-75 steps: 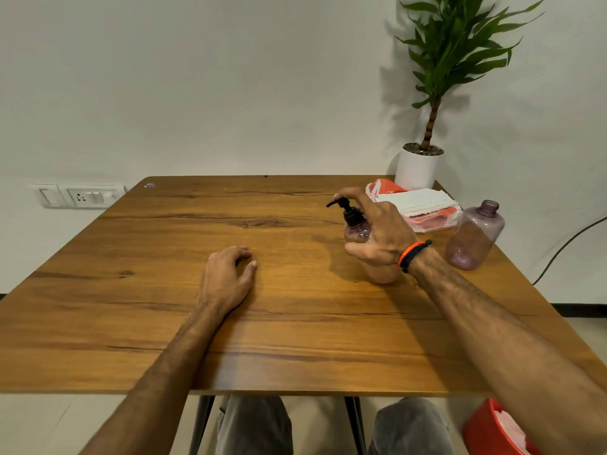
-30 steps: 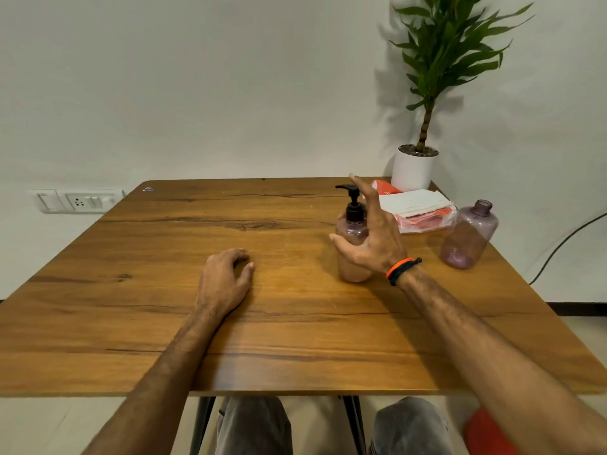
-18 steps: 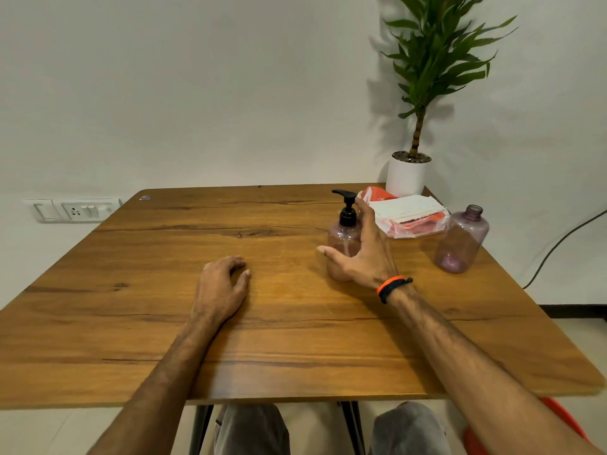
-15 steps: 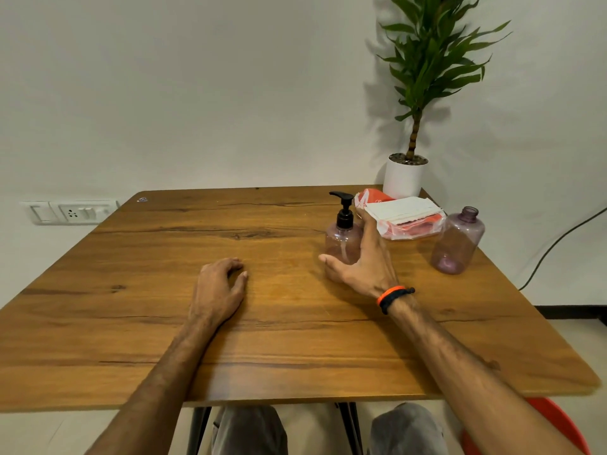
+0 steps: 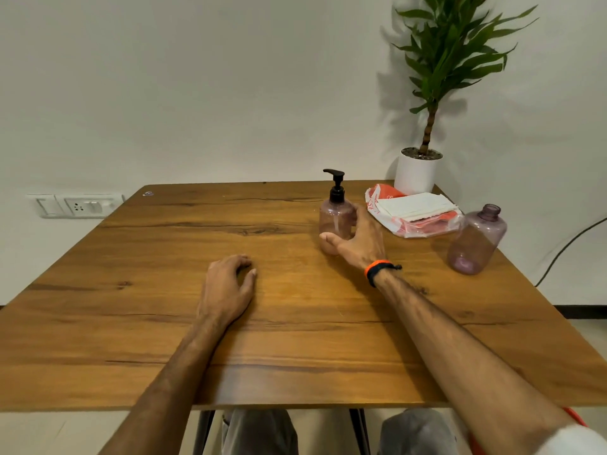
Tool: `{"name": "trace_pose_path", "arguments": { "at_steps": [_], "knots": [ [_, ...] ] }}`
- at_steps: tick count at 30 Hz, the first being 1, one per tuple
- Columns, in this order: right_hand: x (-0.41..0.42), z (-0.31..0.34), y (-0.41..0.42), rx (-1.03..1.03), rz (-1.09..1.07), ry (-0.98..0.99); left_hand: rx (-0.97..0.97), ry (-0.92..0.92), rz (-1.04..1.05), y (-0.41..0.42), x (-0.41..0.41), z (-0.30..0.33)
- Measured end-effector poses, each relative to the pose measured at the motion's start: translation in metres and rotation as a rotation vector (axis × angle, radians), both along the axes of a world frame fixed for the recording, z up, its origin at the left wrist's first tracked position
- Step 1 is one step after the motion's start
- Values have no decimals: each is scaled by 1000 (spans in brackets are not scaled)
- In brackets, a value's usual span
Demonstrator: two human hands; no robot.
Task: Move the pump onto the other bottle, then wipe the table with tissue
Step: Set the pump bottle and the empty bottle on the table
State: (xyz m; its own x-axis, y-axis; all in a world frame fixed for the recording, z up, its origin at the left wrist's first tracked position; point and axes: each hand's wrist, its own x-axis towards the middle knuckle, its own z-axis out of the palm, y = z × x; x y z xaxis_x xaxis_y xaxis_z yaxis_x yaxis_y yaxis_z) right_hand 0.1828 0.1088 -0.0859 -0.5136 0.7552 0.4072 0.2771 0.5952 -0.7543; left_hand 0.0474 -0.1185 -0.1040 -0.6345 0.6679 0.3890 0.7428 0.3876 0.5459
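A pinkish clear bottle with a black pump stands upright on the wooden table, right of centre toward the back. My right hand wraps loosely round its lower part, thumb in front of the base, fingers at its right side. A second pinkish bottle with an uncapped neck stands near the right edge. A packet of white tissues lies between the two bottles, further back. My left hand rests palm down mid-table and holds nothing.
A potted plant in a white pot stands at the back right corner. A wall socket is at the left, and a cable hangs off to the right. Something red sits under the table's right front edge.
My right hand slid from the pump top down to the bottle's lower body. The pump bottle now stands further back, nearer the tissues. My left hand stayed put.
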Motion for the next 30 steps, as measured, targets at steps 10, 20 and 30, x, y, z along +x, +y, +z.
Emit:
{"name": "trace_pose_path", "arguments": {
  "at_steps": [10, 20, 30],
  "knots": [
    [-72, 9, 28, -79, -47, -39, 5, 16, 3, 1, -6, -9],
    [-13, -8, 15, -111, -65, -15, -6, -9, 3, 1, -7, -8],
    [91, -14, 23, 259, -79, -307, -60, -108, 12, 4, 0, 3]
  ]
}}
